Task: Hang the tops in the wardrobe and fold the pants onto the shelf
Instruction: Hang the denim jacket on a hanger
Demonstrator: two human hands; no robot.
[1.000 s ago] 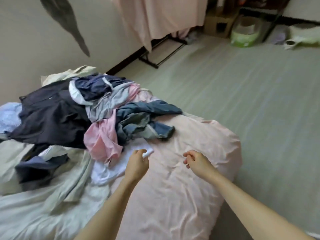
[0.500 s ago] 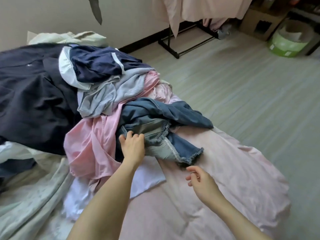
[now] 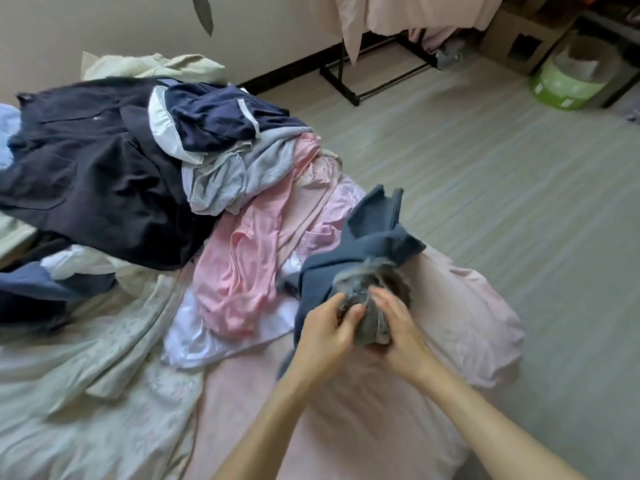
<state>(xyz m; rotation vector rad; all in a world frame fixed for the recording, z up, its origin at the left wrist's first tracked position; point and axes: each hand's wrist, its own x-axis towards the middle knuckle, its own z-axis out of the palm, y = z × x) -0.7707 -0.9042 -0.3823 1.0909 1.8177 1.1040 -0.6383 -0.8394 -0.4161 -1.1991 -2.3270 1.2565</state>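
Both hands (image 3: pixel 363 327) gripping blurred, seemingly denim shorts (image 3: pixel 367 251)

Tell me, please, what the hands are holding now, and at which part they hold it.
Both hands, left hand and right hand, grip the denim shorts at one bunched end near the frayed edge. Which part exactly is blurred.

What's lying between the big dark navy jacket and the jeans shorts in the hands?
In the head view, a crumpled pink top lies between the dark navy jacket and the blue denim shorts, with striped pink fabric beside it.
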